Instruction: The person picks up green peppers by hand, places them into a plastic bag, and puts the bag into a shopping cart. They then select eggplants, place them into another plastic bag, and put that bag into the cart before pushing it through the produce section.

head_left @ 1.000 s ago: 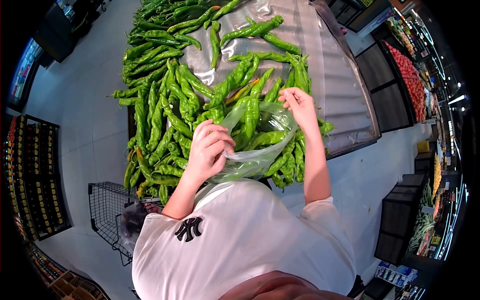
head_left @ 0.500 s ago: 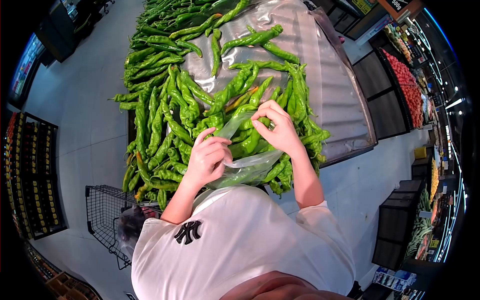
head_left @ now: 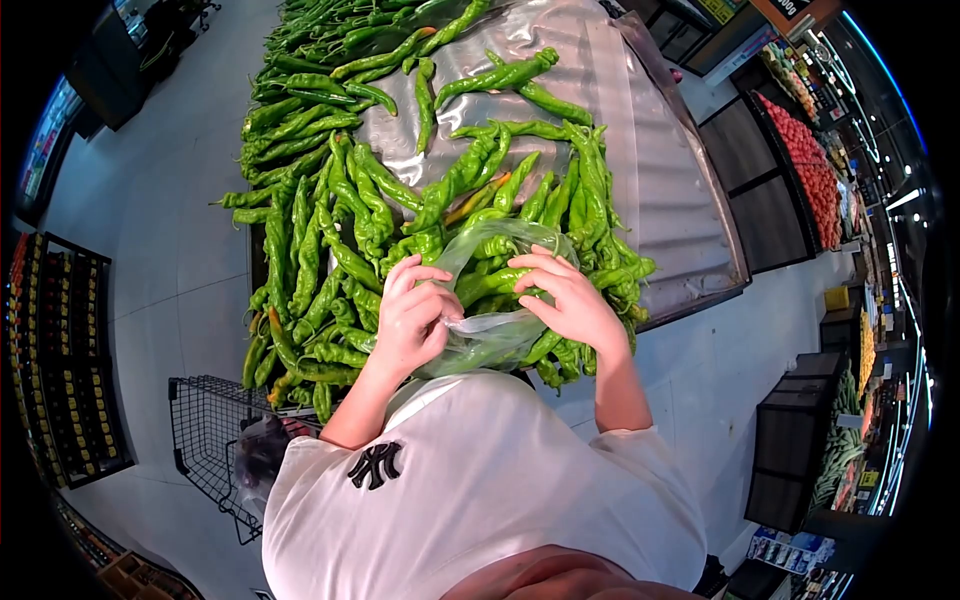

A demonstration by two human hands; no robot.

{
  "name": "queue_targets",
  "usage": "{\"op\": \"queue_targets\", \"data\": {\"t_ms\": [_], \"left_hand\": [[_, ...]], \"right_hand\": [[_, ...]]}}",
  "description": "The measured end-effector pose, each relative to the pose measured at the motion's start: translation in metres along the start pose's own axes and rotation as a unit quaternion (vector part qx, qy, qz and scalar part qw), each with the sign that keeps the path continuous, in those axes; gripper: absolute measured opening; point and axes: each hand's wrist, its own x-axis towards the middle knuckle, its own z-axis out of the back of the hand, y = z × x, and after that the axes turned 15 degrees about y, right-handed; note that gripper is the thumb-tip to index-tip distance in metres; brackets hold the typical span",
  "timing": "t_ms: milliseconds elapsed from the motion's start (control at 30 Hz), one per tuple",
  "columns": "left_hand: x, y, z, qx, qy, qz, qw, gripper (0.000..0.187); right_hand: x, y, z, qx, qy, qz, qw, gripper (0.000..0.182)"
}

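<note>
Fingers of the left hand (head_left: 412, 312) are pinched together on the near rim of a thin clear plastic bag (head_left: 497, 262), just left of the frame's center. The right hand (head_left: 570, 298) lies with its fingers spread and slightly curled against the bag's right side, touching the film, though whether it actually grips I cannot tell. Several long green peppers already sit inside the bag, which rests on the heaped pepper pile (head_left: 330, 230) at the near edge of the display table (head_left: 660, 180).

That film looks flimsy; a stem could poke through it, or the mouth could slip from the pinch and spill peppers over the table's lip toward the floor. Loose peppers hang over the edge near the bottom of the pile and could be knocked off by a wrist.

A wire shopping cart (head_left: 210, 440) stands close at the lower left. Bare foil-like lining fills the upper right of the table, leaving open room there.
</note>
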Motion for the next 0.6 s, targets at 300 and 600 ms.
{"op": "queue_targets", "data": {"t_ms": [300, 600], "left_hand": [[-0.005, -0.002, 0.001, 0.012, 0.004, 0.006, 1.0, 0.019], [-0.009, -0.01, 0.003, 0.032, -0.019, 0.027, 0.999, 0.024]], "right_hand": [[0.035, -0.061, 0.054, 0.144, -0.152, -0.242, 0.947, 0.014], [0.103, -0.158, 0.015, -0.135, -0.094, -0.292, 0.942, 0.039]]}}
